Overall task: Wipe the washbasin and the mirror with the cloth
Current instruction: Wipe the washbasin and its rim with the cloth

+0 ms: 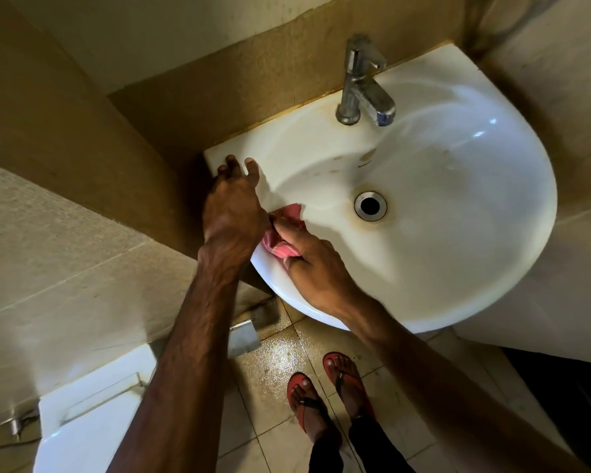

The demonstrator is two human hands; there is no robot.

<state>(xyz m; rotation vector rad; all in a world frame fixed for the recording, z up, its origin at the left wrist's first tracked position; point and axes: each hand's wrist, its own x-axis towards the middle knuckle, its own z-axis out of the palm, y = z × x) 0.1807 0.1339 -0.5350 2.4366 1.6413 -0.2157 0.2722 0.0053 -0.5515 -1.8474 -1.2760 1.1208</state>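
Observation:
The white washbasin (458, 233) fills the centre and right, with a round metal drain (370, 205) in its bowl. My right hand (313, 264) presses a bunched pink cloth (280, 245) against the basin's left inner rim, fingers closed over it. My left hand (234, 203) rests flat on the basin's left edge, fingers spread toward the back corner and its thumb side touching the cloth. Part of the cloth is hidden under both hands. No mirror is in view.
A chrome tap (360, 83) stands at the basin's back. Brown stains mark the bowl near the drain. A white toilet cistern (93, 414) sits at lower left. My feet in red sandals (325, 394) stand on wet floor tiles. Tiled walls close in on both sides.

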